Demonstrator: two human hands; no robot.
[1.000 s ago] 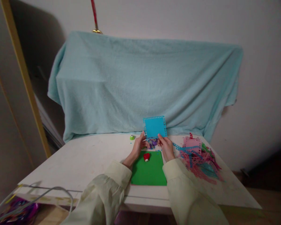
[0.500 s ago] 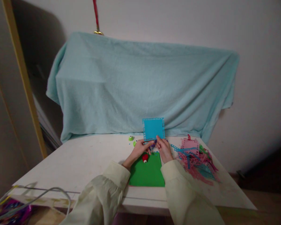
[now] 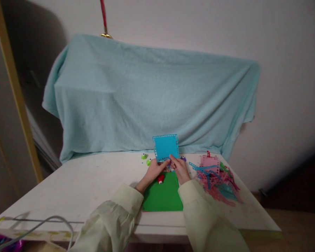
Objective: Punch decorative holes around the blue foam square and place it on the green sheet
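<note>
A square sheet of blue paper (image 3: 166,147) stands upright in front of me, small holes punched along its edges. My left hand (image 3: 153,170) is closed at its lower edge, thumb pointing right. Beside it, my right hand (image 3: 181,170) pinches the same edge, thumb on the front. What lies between my fingers is partly hidden. Below them rests a green sheet (image 3: 162,197) on the table. On that sheet, near my left hand, sits a small red thing with a white spot (image 3: 160,179).
Small green pieces with eye-like spots (image 3: 144,156) lie behind my left hand, a purple one (image 3: 183,158) behind my right. Punched paper strips (image 3: 212,178) heap at the right of the white table (image 3: 94,182). A light blue cloth (image 3: 147,94) hangs behind. A grey cable (image 3: 55,218) loops front left.
The whole view has shifted slightly. The blue paper has tilted a little, and my hands have drawn closer together at its lower edge.
</note>
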